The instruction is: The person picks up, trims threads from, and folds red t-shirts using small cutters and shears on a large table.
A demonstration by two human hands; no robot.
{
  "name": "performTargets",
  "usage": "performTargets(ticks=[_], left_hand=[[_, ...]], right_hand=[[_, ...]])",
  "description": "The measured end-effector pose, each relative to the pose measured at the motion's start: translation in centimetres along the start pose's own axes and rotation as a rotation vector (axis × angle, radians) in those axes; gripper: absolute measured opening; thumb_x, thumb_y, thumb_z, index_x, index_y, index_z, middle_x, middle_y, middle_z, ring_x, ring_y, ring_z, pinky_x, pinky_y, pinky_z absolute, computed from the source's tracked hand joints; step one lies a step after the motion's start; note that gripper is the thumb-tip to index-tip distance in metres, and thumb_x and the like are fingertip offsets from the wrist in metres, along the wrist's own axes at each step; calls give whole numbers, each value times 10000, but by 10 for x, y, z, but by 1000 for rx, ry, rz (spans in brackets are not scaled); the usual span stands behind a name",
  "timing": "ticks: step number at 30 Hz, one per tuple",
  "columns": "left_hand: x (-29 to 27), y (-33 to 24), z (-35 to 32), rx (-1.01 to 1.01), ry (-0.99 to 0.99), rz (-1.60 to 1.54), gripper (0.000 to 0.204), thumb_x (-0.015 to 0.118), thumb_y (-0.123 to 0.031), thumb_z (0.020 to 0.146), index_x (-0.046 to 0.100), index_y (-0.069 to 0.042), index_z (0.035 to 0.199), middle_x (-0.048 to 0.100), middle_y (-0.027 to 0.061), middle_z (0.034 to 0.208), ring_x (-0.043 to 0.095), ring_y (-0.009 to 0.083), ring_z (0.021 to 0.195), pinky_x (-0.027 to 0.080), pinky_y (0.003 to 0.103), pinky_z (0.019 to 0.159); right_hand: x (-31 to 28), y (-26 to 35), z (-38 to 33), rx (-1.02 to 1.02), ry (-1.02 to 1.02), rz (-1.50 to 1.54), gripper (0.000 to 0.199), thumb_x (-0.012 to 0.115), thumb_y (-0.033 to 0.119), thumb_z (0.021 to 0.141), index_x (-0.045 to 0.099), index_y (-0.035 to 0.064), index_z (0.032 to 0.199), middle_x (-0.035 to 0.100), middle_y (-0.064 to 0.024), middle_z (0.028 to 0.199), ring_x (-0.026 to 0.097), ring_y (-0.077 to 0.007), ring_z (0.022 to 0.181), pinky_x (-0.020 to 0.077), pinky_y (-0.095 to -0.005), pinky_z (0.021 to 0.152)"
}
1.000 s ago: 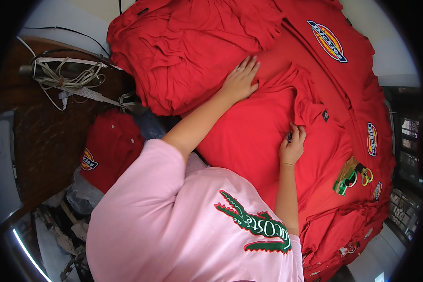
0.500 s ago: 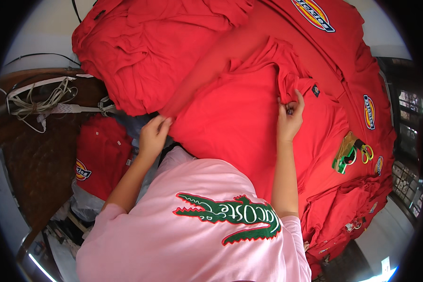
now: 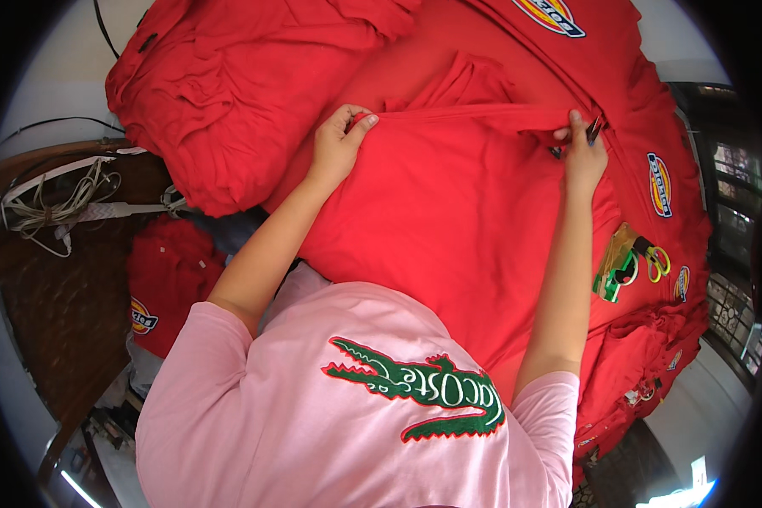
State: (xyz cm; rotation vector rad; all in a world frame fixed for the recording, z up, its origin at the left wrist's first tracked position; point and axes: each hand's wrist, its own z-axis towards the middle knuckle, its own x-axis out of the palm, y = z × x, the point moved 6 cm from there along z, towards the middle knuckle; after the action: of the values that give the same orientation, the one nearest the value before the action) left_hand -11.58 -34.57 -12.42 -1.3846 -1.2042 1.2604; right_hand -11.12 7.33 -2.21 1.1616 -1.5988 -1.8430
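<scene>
A red knit shirt (image 3: pixel 449 195) is spread over other red cloth in front of me. My left hand (image 3: pixel 337 151) pinches the shirt's far edge at its left end. At the right end, my right hand (image 3: pixel 584 157) grips the same edge, which runs nearly straight between the two hands. From the right fist pokes a small dark pointed tool (image 3: pixel 594 129), perhaps thread snips; most of it is hidden by the fingers.
A heap of red garments (image 3: pixel 237 102) lies far left. On the cloth at right are yellow-handled scissors (image 3: pixel 656 262) and a green-and-gold packet (image 3: pixel 616 269). Coiled cables (image 3: pixel 68 199) lie at left above a folded red garment (image 3: pixel 165 271). A crumpled red pile (image 3: pixel 635 364) sits near right.
Both hands have moved away from me and farther apart. The shirt's far edge, bunched before, is now stretched between them. The dark tool's tip has come into sight above the right hand.
</scene>
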Motion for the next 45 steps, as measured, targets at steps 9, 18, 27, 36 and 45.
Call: performTargets(ticks=[9,18,27,36,45], left_hand=[[-3,-8,3,102,-94,198,200,720,-209,986,708,-10,995,697,93,828,618,121,742,508,266,730],[-3,0,1,113,-109,88,161,706,-157,1007,711,3,1022,701,20,854,607,59,791,507,238,752],[-2,2,3,70,-64,13,168,696,-156,1023,715,10,1043,716,10,934,617,54,896,513,234,817],[-5,-70,-94,588,191,512,252,743,49,766,754,-91,974,642,58,934,627,245,833,502,361,783],[0,-34,-123,591,278,607,179,726,-17,838,785,-123,970,631,23,949,623,224,881,487,370,803]], right_hand=[[63,-60,82,-41,14,77,214,753,217,973,736,6,935,732,-30,713,480,-52,586,402,-243,597],[75,-68,78,95,89,300,187,739,209,993,715,31,942,694,-39,708,415,-34,536,324,-214,512],[76,-65,79,90,158,374,154,716,179,1001,702,26,991,711,-62,763,379,-34,509,288,-216,477],[-22,-55,12,84,159,452,160,755,53,920,637,114,1008,588,44,799,425,-38,525,300,-205,459],[-44,-103,-24,77,-9,197,216,771,8,910,663,162,1015,645,82,889,533,-13,686,394,-192,556]])
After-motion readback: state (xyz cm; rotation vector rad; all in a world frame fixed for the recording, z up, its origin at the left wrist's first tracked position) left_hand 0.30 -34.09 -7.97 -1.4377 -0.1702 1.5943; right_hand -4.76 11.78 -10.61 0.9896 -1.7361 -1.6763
